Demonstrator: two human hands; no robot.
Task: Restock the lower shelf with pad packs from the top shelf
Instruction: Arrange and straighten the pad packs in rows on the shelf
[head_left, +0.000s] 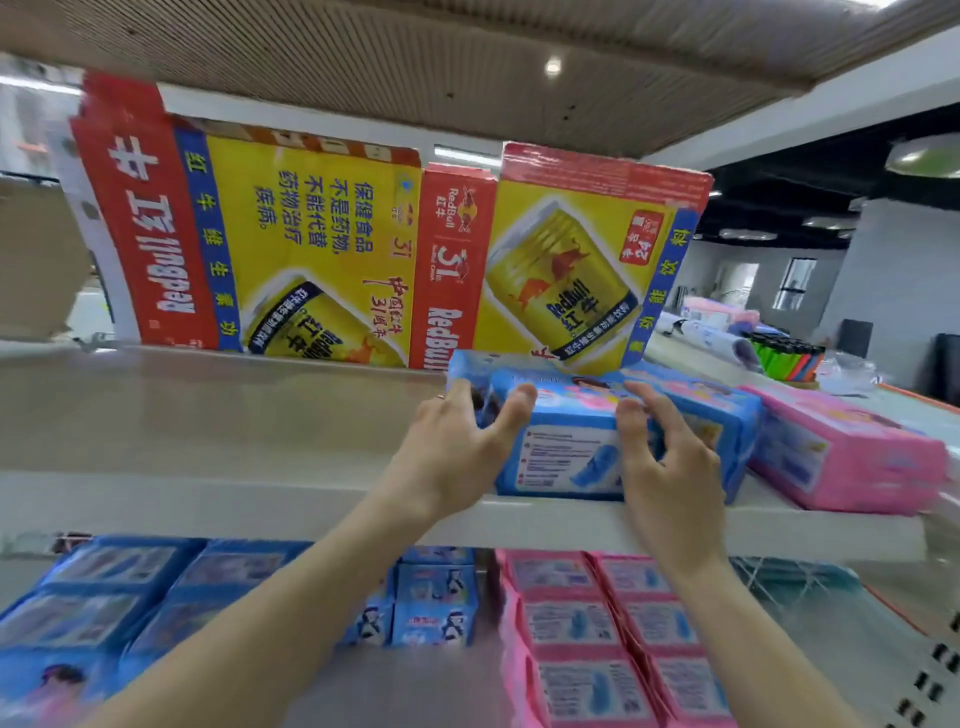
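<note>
- Fingers (460, 397) of the left hand (452, 452) curl round the left end of the blue pad pack (566, 457). The thumb lies along its top front edge. Firm hold.
- Right hand (670, 462): fingers bent and spread, tips on the pack's top face and thumb on its front face. It clasps the pack's right half.
- The pack lies flat on the top shelf (260, 501), right of centre, with its front face at the shelf's front lip.
- Far left, top shelf: flattened Red Bull cartons (291, 244) stand on edge along the back, leaning. The row runs as far as the space behind the pack.
- In front of the cartons, bare shelf board stretches from the left end to the left hand.
- More blue wrapping shows behind and to the right of the held pack, touching it. I cannot tell how many packs that is.
- Right of that, a pink pad pack (852, 457) lies flat, just beside the blue. Its near end reaches the front lip.
- Lower shelf (415, 691), left to right: large blue packs (104, 597), small blue packs (436, 597), then rows of pink packs (587, 623). Bare board shows in front of the small ones.
- Both forearms cross in front of the lower shelf.
</note>
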